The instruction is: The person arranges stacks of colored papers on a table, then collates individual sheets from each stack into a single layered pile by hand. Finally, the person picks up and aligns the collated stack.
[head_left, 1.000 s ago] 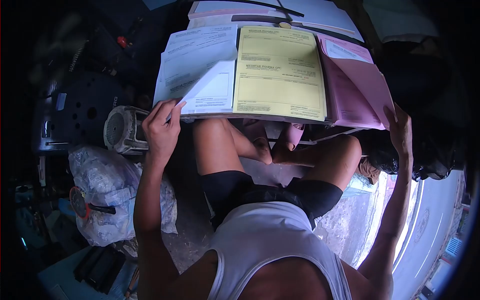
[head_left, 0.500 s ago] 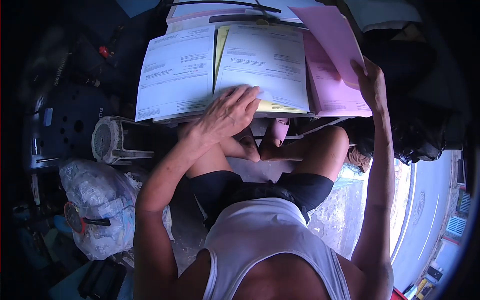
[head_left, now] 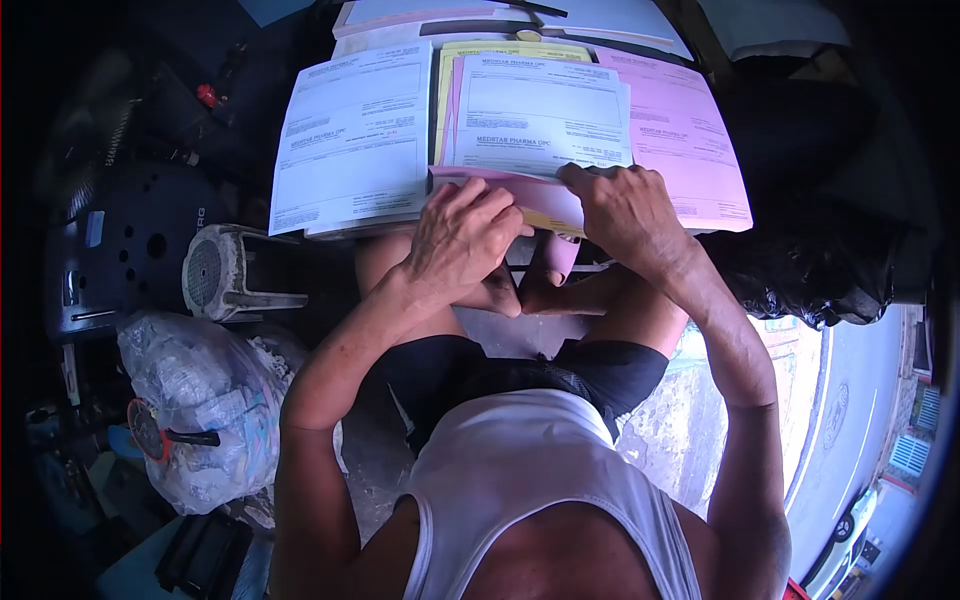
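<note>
Three groups of printed forms lie side by side on a board: white forms (head_left: 352,140) on the left, a middle stack with a white form (head_left: 545,105) uppermost, and pink forms (head_left: 680,140) on the right. Under the middle white form, pink and yellow sheets (head_left: 520,48) show at the edges. The near edge of the middle sheets is curled up, showing a pink underside (head_left: 545,195). My left hand (head_left: 465,230) is closed on that edge at its left end. At its right end, my right hand (head_left: 635,215) pinches the same sheets. Both thumbs are partly hidden.
More stacked paper (head_left: 410,15) lies behind the forms, with dark straps across it. A plastic stool (head_left: 240,278) and a filled clear plastic bag (head_left: 205,420) stand to the left. Black plastic bags (head_left: 830,265) are at the right. My legs are under the board.
My right hand has come left from the pink stack to the middle forms, bringing a pink sheet. The near edge of the middle sheets is now lifted between both hands.
</note>
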`<state>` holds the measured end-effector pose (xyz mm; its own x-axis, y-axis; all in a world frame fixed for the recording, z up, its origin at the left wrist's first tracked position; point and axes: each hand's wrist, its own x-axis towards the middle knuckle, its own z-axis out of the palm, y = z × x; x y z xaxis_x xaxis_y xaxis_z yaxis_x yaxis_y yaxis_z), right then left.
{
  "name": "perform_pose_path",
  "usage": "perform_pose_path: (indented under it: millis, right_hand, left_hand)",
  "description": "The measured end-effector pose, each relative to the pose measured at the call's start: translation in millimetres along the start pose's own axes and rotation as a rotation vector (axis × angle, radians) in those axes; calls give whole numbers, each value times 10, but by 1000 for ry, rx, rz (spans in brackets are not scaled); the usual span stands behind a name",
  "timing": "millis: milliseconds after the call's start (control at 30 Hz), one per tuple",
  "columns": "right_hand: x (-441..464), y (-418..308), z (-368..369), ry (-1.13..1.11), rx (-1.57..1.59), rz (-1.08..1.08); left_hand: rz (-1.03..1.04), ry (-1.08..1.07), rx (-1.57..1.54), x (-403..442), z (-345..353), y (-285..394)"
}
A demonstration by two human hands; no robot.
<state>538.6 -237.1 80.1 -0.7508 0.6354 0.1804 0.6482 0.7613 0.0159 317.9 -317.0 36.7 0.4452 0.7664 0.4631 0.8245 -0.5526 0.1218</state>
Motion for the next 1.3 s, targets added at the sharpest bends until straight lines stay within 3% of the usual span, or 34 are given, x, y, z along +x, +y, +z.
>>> perform_pose_path:
  millis: [67, 233, 333, 367, 433, 567, 633, 700, 800, 900, 1000, 1133, 1233, 1300]
  right_hand:
    - [-36, -23, -34, -151, -3, 49]
    - [-88, -61, -146, -74, 115, -51]
    - [-1, -12, -44, -4, 60, -54]
    - [31, 28, -17, 60, -15, -61]
    - [126, 111, -178, 45, -78, -117]
    - [233, 357, -495, 205, -299, -385]
    - [244, 604, -553, 385, -336, -515]
    - [121, 877, -604, 396, -390, -492]
    - [-246, 1423, -365, 328, -265, -280]
    - [-753, 1774, -123, 269, -152, -104]
    - [-1199, 1717, -24, 238, -40, 13]
    - [-1522, 1529, 8, 228, -43, 77]
    - [-1501, 1293, -216, 164, 17, 64]
    - [-1517, 1254, -226, 176, 2, 24]
  left_hand:
    - [-59, -90, -35, 49, -72, -16]
    - [-75, -54, 29, 115, -198, 45]
    - [20, 294, 316, 227, -304, 185]
    - [32, 301, 310, 243, -267, 271]
    - [149, 524, 218, 269, -108, 491]
    - [404, 256, 144, 505, 389, 975]
    - [296, 159, 112, 759, 679, 1102]
    - [214, 26, 103, 952, 958, 1097]
    - [186, 143, 206, 1037, 1235, 1079]
    - [317, 204, 254, 993, 1239, 1076]
    - [331, 343, 133, 1020, 1178, 1073]
    - [271, 319, 5, 1102, 1112, 1078]
    - [239, 498, -51, 1224, 992, 1085]
    - [215, 463, -39, 1210, 941, 1066]
